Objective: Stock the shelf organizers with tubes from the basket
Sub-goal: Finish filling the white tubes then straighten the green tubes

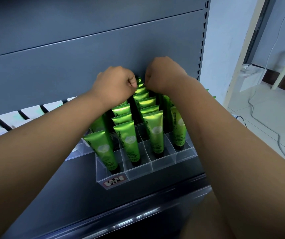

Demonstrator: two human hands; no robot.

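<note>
Left hand: the left hand (115, 83) reaches to the back of the organizer, knuckles toward me, its fingers (132, 83) clenched tight just above the rearmost tubes.
Right hand: the right hand (164, 73) mirrors it, close beside the left, its fingers (147, 78) curled in the same way.
Grasp: from here I cannot tell whether either hand is pinching a tube's crimped end or only nudging it; the fingertips are tucked out of sight.
Tubes: the green tubes (126, 137) stand cap-down in rows, leaning slightly back, filling most compartments.
Rear tubes: the rear tubes (139, 83) sit right between the two hands, packed close.
Organizer: the clear organizer (138, 171) rests on the shelf (60, 190), near the shelf's front edge, with a handwritten label (115, 181) on its lip.
Basket: not in sight.
Risk, forearms: both forearms pass low over the front rows; a dropped wrist could well knock those tubes askew or tip them out.
Risk, back row: pushing a tube down into a crowded rear slot may, I think, bend its crimp or wedge it against a neighbour.
Risk, organizer: pressure toward the back panel looks harmless, but a tug forward could slide the light plastic tray off the shelf's edge.
Risk, sight: the hands hide the slot they work in, so a tube could land in the wrong compartment.
</note>
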